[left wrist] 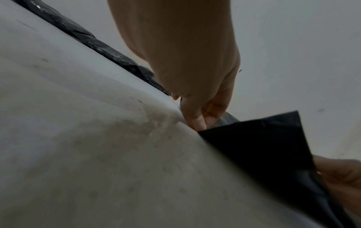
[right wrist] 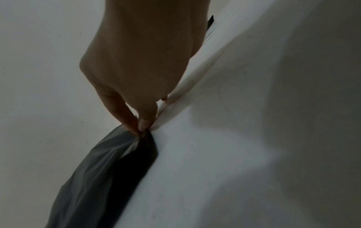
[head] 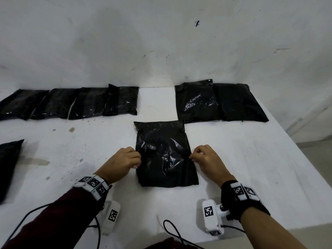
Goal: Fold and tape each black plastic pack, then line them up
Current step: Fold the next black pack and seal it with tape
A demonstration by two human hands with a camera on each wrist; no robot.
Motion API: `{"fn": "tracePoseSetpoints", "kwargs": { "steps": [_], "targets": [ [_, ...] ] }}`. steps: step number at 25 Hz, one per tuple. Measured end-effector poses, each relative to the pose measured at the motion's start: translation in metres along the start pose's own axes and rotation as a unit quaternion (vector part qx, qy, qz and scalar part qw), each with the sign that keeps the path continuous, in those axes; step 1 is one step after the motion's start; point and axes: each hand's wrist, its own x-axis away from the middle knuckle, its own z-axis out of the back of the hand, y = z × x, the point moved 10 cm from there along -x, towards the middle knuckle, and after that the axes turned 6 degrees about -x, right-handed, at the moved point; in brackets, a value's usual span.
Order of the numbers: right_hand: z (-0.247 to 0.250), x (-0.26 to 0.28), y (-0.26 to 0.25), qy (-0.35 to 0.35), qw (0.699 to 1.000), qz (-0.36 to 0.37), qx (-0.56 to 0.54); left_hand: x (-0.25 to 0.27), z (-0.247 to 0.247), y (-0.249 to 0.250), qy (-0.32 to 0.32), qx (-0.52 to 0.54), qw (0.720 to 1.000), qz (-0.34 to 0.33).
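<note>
Both hands, left hand (head: 122,159) at nine o'clock, right hand (head: 204,159) at three, pinch the crinkled black plastic pack (head: 166,155) edges on the white table (head: 242,159), likely to fold it.

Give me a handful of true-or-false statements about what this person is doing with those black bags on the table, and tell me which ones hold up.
1. Both hands hold the same black pack. True: the left hand and the right hand pinch opposite side edges of the middle pack.
2. A row of four packs lies at the far left, by the wall. True: the row of four packs sits side by side there.
3. The right hand lies flat and open on the table. False: its fingertips pinch the plastic.
4. The packs are white. False: they are black; the table is white.
5. A roll of tape sits in the left hand. False: it holds only the pack's edge.
</note>
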Motion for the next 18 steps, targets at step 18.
{"fn": "tracePoseSetpoints", "kwargs": {
  "steps": [18],
  "targets": [
    [0.002, 0.012, -0.005, -0.025, 0.999, -0.014, -0.046, 0.03, -0.014, -0.048, 0.072, 0.287, 0.898, 0.325]
  ]
}}
